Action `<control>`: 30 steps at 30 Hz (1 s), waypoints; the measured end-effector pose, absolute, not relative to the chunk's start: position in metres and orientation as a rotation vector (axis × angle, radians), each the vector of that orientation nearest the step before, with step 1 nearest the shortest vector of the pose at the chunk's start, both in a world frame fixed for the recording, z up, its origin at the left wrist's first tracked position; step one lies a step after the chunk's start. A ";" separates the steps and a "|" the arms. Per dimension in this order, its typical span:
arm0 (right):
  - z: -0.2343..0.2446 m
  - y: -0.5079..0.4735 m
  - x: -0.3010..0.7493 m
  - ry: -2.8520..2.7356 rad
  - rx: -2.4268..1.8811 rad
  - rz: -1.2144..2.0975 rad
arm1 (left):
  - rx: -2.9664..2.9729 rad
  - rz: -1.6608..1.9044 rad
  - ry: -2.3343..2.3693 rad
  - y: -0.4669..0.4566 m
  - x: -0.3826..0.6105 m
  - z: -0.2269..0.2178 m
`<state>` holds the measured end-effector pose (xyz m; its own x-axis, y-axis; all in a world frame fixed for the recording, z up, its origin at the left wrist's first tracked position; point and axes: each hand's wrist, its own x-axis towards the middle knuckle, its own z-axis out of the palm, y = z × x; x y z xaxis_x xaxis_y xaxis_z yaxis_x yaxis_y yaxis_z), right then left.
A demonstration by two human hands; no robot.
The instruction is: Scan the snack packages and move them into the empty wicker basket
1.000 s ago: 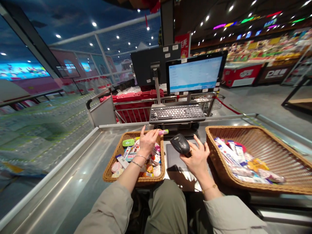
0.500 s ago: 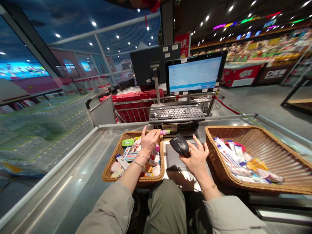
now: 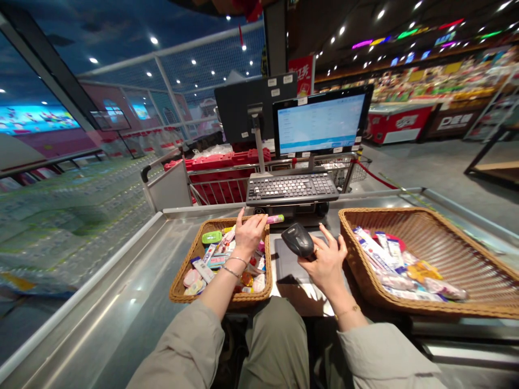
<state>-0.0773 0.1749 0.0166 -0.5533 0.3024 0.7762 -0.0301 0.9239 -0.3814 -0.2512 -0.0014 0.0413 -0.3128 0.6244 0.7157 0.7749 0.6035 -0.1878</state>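
Over the right rim of the left wicker basket [image 3: 175, 281], my left hand [image 3: 249, 235] grips a pink and green tube-shaped packet [image 3: 275, 219], which juts out to the right from its fingertips. Small packaged sweets and a green box [image 3: 211, 237] fill that basket. My right hand [image 3: 326, 259] is closed around the handle of a black barcode scanner [image 3: 298, 240], its head pointing left toward the packet. Some fingers of this hand are raised. Beneath the scanner lies a dark flat plate [image 3: 286, 262] set in the counter. The packet's far side is hidden.
A larger wicker basket [image 3: 421, 216] on the right holds several snack packets [image 3: 377, 251]. Behind the counter plate stand a keyboard [image 3: 292, 186] and a lit monitor [image 3: 320, 124]. The metal counter [image 3: 133, 292] stretches left. Shopping carts [image 3: 219, 189] are behind.
The view has shifted very slightly. Both hands hold nearly the same pose, with the packet and the scanner still in them.
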 end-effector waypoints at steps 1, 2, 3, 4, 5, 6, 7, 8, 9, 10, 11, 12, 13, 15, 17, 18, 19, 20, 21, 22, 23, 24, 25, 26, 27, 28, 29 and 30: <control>0.017 0.176 -0.077 -2.118 -0.193 0.434 | -1.103 -0.247 -2.040 -0.001 -0.251 0.042; 0.016 0.176 -0.077 -2.119 -0.196 0.432 | -1.103 -0.250 -2.036 0.000 -0.251 0.042; 0.016 0.177 -0.076 -2.118 -0.199 0.430 | -1.104 -0.249 -2.029 0.000 -0.250 0.043; 0.016 0.178 -0.076 -2.116 -0.203 0.429 | -1.105 -0.246 -2.020 0.001 -0.250 0.043; 0.016 0.179 -0.075 -2.112 -0.207 0.428 | -1.106 -0.241 -2.009 0.001 -0.250 0.044; 0.016 0.180 -0.075 -2.105 -0.212 0.427 | -1.108 -0.236 -1.996 0.002 -0.250 0.045; 0.017 0.182 -0.074 -2.094 -0.219 0.424 | -1.109 -0.231 -1.984 0.003 -0.249 0.046; 0.017 0.183 -0.073 -2.080 -0.227 0.420 | -1.110 -0.227 -1.973 0.004 -0.249 0.046; 0.018 0.184 -0.072 -2.067 -0.237 0.415 | -1.112 -0.226 -1.963 0.005 -0.249 0.047; 0.020 0.186 -0.070 -2.056 -0.248 0.408 | -1.114 -0.226 -1.957 0.006 -0.249 0.048; 0.021 0.188 -0.069 -2.048 -0.257 0.400 | -1.117 -0.230 -1.953 0.008 -0.248 0.049; 0.022 0.189 -0.066 -2.041 -0.267 0.388 | -1.120 -0.236 -1.950 0.009 -0.248 0.050; 0.024 0.191 -0.064 -2.038 -0.278 0.376 | -1.121 -0.242 -1.947 0.011 -0.247 0.051; 0.027 0.195 -0.059 -2.037 -0.303 0.353 | -1.127 -0.248 -1.932 0.015 -0.244 0.053; 0.029 0.199 -0.053 -2.025 -0.335 0.336 | -1.141 -0.246 -1.919 0.019 -0.241 0.055; 0.030 0.202 -0.050 -2.016 -0.351 0.329 | -1.149 -0.250 -1.917 0.021 -0.240 0.056; 0.030 0.204 -0.048 -2.004 -0.367 0.323 | -1.158 -0.259 -1.918 0.024 -0.238 0.056; 0.031 0.207 -0.045 -1.992 -0.384 0.320 | -1.167 -0.274 -1.921 0.027 -0.237 0.057; 0.031 0.210 -0.043 -1.982 -0.400 0.318 | -1.174 -0.291 -1.923 0.030 -0.235 0.057; 0.031 0.213 -0.041 -1.975 -0.415 0.319 | -1.181 -0.308 -1.922 0.034 -0.234 0.057; 0.032 0.215 -0.038 -1.968 -0.430 0.320 | -1.189 -0.321 -1.917 0.037 -0.233 0.057; 0.032 0.218 -0.036 -1.958 -0.445 0.319 | -1.199 -0.331 -1.910 0.041 -0.231 0.057; 0.032 0.221 -0.033 -1.947 -0.459 0.316 | -1.208 -0.337 -1.902 0.045 -0.230 0.057; 0.032 0.225 -0.031 -1.935 -0.472 0.310 | -1.216 -0.342 -1.894 0.050 -0.228 0.057; 0.033 0.228 -0.028 -1.924 -0.485 0.305 | -1.225 -0.345 -1.885 0.054 -0.227 0.058; 0.033 0.231 -0.025 -1.918 -0.497 0.303 | -1.234 -0.348 -1.873 0.059 -0.225 0.058; 0.033 0.235 -0.022 -1.911 -0.509 0.302 | -1.242 -0.351 -1.860 0.064 -0.223 0.058; 0.034 0.238 -0.019 -1.903 -0.524 0.305 | -1.251 -0.355 -1.845 0.068 -0.220 0.059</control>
<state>-0.0192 0.2382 0.0340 -0.3164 0.4924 0.8108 0.2143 0.8697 -0.4446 -0.2203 0.0685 0.0586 -0.1317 0.6187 0.7745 0.8618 0.4576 -0.2190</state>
